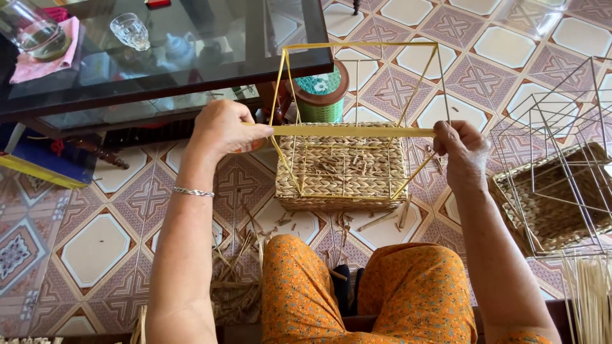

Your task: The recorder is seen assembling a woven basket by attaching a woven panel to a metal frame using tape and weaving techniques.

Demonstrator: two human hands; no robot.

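Both the left hand [223, 129] and right hand [460, 151] are pinching shut on the ends of a light, bendy straw strip [350, 131], stretching it across the wire-framed basket [342, 167], where end grips are probably suiting it best.

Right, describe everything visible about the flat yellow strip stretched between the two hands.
The yellow strip is a long, flat, pale band, seemingly of plant fibre. It runs level and taut, pinched at one end by the left hand and at the other by the right hand. It crosses the front of a yellow frame standing on a woven basket base.
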